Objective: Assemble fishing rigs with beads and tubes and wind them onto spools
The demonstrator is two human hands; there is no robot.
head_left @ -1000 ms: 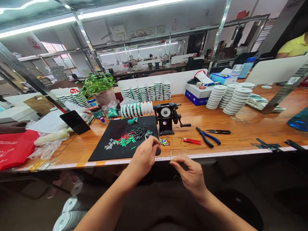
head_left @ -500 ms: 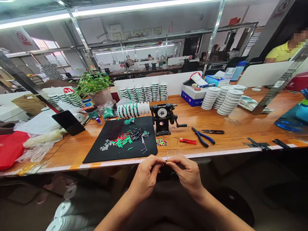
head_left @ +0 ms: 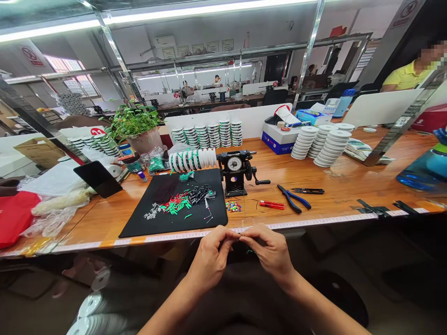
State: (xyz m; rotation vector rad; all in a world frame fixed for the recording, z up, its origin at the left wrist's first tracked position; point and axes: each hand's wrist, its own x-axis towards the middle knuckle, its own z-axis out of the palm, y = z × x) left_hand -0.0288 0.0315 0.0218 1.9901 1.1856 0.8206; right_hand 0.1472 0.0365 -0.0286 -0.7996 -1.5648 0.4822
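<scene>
Black matting (head_left: 139, 225) lies along the front edge of our table (head_left: 349, 186); near the matting's right corner, our left hand (head_left: 209, 256) and right hand (head_left: 274, 251) pinch one tiny dark piece (head_left: 239, 236).

Glossy wooden tabletop (head_left: 352, 186), matt pad (head_left: 178, 222)

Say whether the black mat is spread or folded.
Spread: the mat lies flat on the table, its near edge running without a fold, red and green pieces lying on it.
</scene>
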